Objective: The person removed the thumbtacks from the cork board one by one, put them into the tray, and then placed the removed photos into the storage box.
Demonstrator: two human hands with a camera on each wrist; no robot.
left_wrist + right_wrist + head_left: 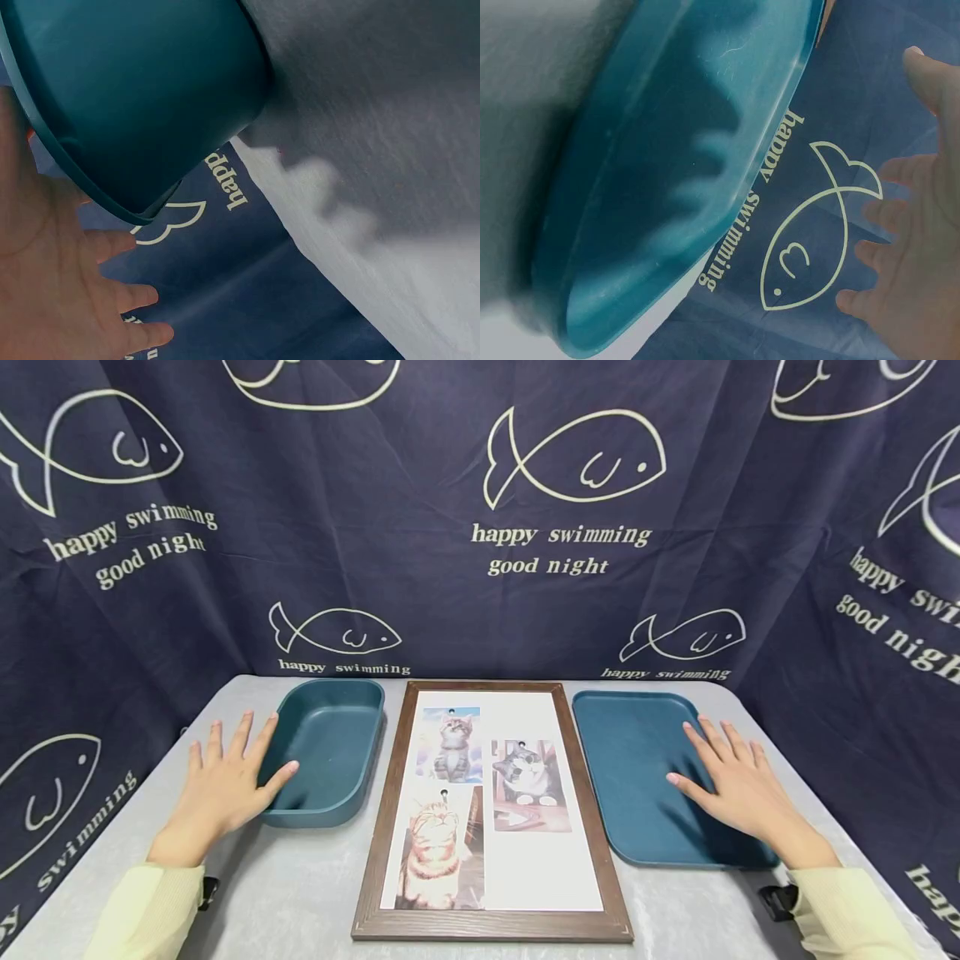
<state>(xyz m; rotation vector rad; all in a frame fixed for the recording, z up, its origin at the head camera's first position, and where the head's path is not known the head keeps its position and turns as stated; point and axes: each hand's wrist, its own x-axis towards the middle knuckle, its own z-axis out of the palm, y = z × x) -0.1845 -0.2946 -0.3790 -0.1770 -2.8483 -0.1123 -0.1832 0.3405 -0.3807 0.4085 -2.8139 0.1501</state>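
My left hand hovers with spread, straight fingers beside the left wall of a deep teal bin. In the left wrist view, its palm faces the bin's side and holds nothing. Over the right part of a shallow teal tray, my right hand is held above its shadow, fingers spread. The right wrist view shows that hand apart from the tray. Between the hands lies a brown-framed white board bearing three cat photos: a grey kitten, an orange cat and a grey-and-white cat.
Small black pins or clips sit at the photos' top edges. Everything stands on a light grey table. A dark blue curtain with white fish drawings and lettering encloses the back and sides.
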